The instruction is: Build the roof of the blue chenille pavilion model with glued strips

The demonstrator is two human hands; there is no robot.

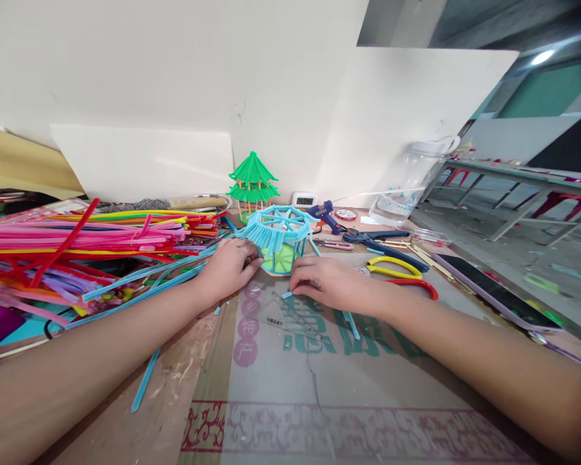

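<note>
A small pavilion model [283, 226] made of light-blue pipe cleaners stands between my hands, on a pale green base [279, 258]. At its left edge is my left hand [230, 265], its fingers curled in toward the thumb; whatever they hold is hidden. In front of the model, my right hand [326, 281] bends low over the board. Its fingertips are closed on a short light-blue pipe cleaner piece [287, 295]. Just below lies a clear set square [295, 320]. Another blue strip [351, 325] lies under my right forearm.
Colourful pipe cleaners [101, 239] are heaped at left. Behind stand a green tiered model [253, 177], a digital clock [304, 200] and a glue gun [326, 216]. Blue-handled pliers [377, 239], yellow-handled scissors [394, 267], a phone [494, 290] and a clear bottle [407, 181] are at right.
</note>
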